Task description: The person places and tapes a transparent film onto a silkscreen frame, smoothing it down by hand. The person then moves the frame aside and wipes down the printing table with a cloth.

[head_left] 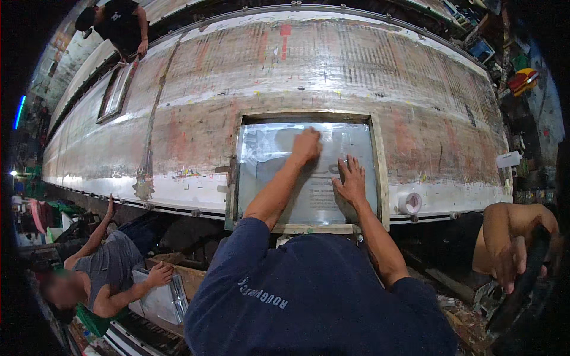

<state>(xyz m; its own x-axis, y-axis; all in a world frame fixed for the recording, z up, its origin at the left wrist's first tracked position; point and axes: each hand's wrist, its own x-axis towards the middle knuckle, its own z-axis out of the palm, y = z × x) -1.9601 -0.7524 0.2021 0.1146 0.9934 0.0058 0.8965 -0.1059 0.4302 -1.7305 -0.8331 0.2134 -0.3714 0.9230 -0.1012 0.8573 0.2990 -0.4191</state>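
A rectangular frame [383,178] lies on the long work table in front of me, around a shiny grey-blue sheet [267,190] with faint printing in its lower middle. My left hand [306,146] is closed in a fist over the upper middle of the sheet, slightly blurred. Whatever its fingers may hold is hidden. Lower and to the right, my right hand [351,183] lies on the sheet with its fingers spread, holding nothing. Glossy, reflective patches show on the sheet's upper left, beside my left forearm.
A roll of tape [410,203] sits right of the frame on the stained table [439,136]. Another frame [117,92] lies at the far left, near a standing person [119,26]. A person [113,267] is at lower left; another's arm [504,243] shows at right.
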